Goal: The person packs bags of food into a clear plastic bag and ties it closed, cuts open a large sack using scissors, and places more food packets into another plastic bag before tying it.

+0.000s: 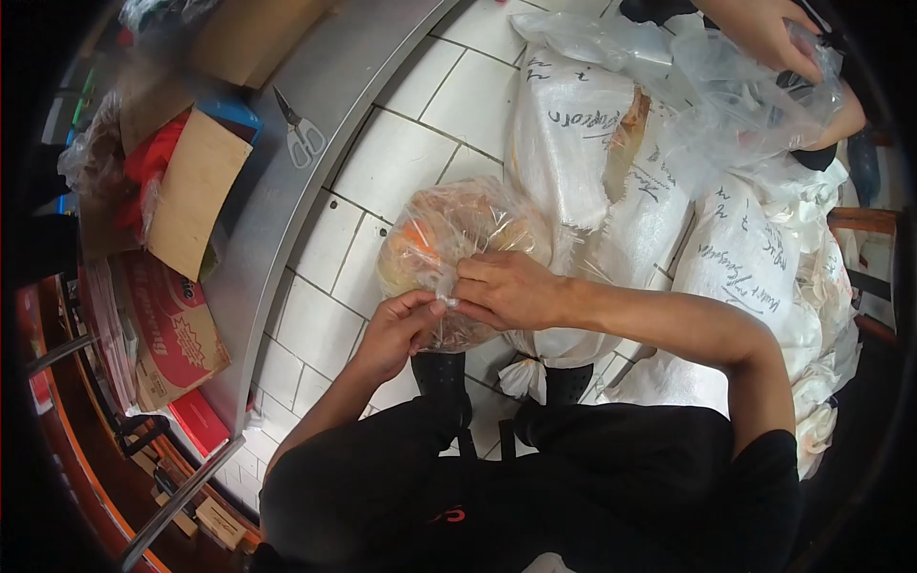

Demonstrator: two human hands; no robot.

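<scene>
A filled clear plastic bag (487, 215), with orange and brownish contents showing through, stands on the tiled floor in front of my feet. My left hand (396, 329) pinches the bag's gathered top near its front side. From the right, my right hand (501, 289) holds the same gathered plastic, its fingers curled close to my left fingertips. The two hands nearly touch. What exactly the plastic forms between my fingertips is too small to tell.
White sacks with handwriting (573, 143) lie at the right. Another person's hands (802, 57) hold clear plastic at the upper right. Scissors (303, 136), cardboard (196, 196) and a red-and-tan box (177, 329) rest on the metal table (315, 81) at the left.
</scene>
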